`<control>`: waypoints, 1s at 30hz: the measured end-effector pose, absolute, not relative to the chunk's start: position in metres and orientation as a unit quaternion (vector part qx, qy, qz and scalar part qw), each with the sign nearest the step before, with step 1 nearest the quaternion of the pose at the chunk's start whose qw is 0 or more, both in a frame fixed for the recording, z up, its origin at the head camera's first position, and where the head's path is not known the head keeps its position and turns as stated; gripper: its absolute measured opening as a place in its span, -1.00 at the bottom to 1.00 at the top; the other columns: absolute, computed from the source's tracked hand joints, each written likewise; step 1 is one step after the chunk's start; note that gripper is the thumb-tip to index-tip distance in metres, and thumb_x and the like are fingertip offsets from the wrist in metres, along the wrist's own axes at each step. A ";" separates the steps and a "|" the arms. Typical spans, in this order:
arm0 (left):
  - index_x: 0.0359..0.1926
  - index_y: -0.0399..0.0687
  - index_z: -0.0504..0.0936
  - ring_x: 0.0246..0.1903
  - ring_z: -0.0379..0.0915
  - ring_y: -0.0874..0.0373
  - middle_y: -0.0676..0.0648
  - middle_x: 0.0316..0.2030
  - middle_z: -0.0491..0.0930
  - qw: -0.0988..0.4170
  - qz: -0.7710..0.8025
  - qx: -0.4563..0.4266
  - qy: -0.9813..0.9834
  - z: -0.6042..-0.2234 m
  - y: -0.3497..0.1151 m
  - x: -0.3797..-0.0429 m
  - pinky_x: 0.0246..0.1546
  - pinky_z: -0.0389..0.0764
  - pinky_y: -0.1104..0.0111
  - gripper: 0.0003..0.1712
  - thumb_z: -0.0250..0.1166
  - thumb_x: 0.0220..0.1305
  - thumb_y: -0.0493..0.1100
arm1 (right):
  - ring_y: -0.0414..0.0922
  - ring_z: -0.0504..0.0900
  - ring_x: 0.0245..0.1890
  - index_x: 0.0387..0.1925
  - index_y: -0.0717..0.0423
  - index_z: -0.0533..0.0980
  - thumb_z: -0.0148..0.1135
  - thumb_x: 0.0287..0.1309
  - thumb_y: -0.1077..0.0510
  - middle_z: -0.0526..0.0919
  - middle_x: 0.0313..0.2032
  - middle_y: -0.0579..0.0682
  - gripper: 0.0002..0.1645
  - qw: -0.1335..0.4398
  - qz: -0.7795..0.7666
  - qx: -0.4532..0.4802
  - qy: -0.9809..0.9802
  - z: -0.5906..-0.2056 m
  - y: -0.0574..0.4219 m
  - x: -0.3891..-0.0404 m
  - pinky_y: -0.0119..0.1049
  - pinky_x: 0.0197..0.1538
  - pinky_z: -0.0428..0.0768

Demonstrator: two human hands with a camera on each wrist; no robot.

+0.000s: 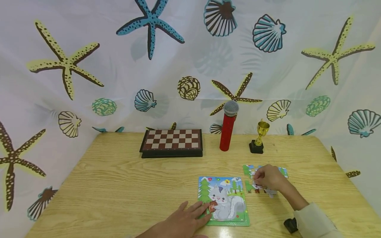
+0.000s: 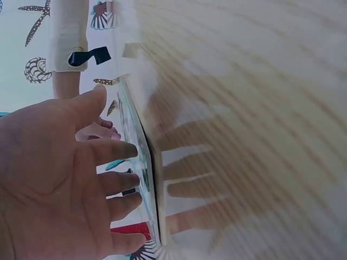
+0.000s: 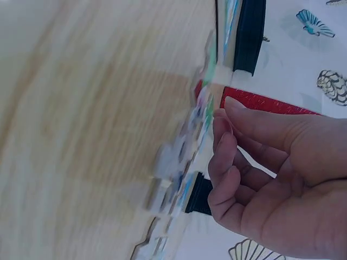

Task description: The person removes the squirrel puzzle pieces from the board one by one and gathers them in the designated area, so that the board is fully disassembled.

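Observation:
A squirrel picture puzzle (image 1: pixel 227 198) with a green border lies flat on the table. My left hand (image 1: pixel 187 219) rests at its lower left, fingers straight and spread, the tips overlapping the edge. In the left wrist view this hand (image 2: pixel 59 179) faces the puzzle's thin side palm first. To the right lie several puzzle pieces (image 1: pixel 248 170), partly joined in two rows. My right hand (image 1: pixel 269 178) is over them, fingers curled, thumb and index fingertip close together. In the right wrist view those fingertips are right beside the pieces (image 3: pixel 173 157); I cannot tell whether they pinch one.
Along the back of the wooden table (image 1: pixel 119 185) stand a checkered board-game case (image 1: pixel 172 140), a red microphone (image 1: pixel 227 132) with a silver head, and a small gold trophy cup (image 1: pixel 261 132) on a black base. Behind them hangs a shell-and-starfish curtain (image 1: pixel 166 72).

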State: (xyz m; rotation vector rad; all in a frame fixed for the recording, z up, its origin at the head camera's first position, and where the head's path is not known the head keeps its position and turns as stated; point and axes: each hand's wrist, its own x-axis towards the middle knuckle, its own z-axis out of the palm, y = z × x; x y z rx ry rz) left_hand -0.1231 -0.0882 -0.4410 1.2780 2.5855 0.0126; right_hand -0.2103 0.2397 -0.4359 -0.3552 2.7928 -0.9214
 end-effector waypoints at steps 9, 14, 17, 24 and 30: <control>0.42 0.12 0.21 0.43 0.05 0.09 0.02 0.46 0.09 0.160 0.025 0.450 0.878 -0.436 -0.083 -0.123 0.20 0.32 -0.11 -0.25 -0.11 0.34 0.35 | -0.17 0.54 -0.55 -0.38 0.24 0.61 0.25 0.13 0.30 0.65 -0.47 0.01 -0.95 0.111 -0.349 -0.190 0.911 -0.426 0.219 -0.199 -0.41 -0.51 0.47; 0.44 0.14 0.15 0.45 0.00 0.12 0.04 0.46 0.07 0.168 0.018 0.457 0.873 -0.436 -0.078 -0.123 0.23 0.32 -0.06 -0.20 -0.15 0.32 0.41 | -0.27 0.51 -0.48 -0.40 0.21 0.63 0.28 0.12 0.26 0.67 -0.43 -0.01 -0.94 0.142 -0.365 -0.212 0.895 -0.426 0.206 -0.193 -0.43 -0.42 0.48; 0.45 0.15 0.14 0.45 -0.01 0.14 0.06 0.46 0.07 0.165 0.017 0.463 0.871 -0.438 -0.076 -0.124 0.23 0.32 -0.05 -0.22 -0.18 0.34 0.40 | -0.31 0.48 -0.46 -0.41 0.20 0.65 0.28 0.11 0.26 0.68 -0.42 -0.02 -0.93 0.161 -0.372 -0.233 0.884 -0.429 0.202 -0.191 -0.44 -0.38 0.48; 0.43 0.17 0.18 0.44 0.01 0.16 0.08 0.45 0.09 0.159 0.003 0.480 0.863 -0.442 -0.074 -0.126 0.20 0.35 -0.02 -0.21 -0.14 0.31 0.42 | -0.34 0.49 -0.46 -0.39 0.18 0.66 0.30 0.10 0.27 0.68 -0.42 -0.04 -0.94 0.186 -0.372 -0.248 0.875 -0.435 0.196 -0.188 -0.45 -0.36 0.49; 0.42 0.17 0.21 0.43 0.04 0.17 0.08 0.45 0.11 0.157 0.001 0.483 0.862 -0.443 -0.072 -0.125 0.18 0.38 0.00 -0.22 -0.12 0.31 0.41 | -0.33 0.47 -0.47 -0.39 0.17 0.66 0.30 0.11 0.26 0.66 -0.44 -0.07 -0.95 0.204 -0.374 -0.245 0.871 -0.437 0.193 -0.185 -0.45 -0.37 0.47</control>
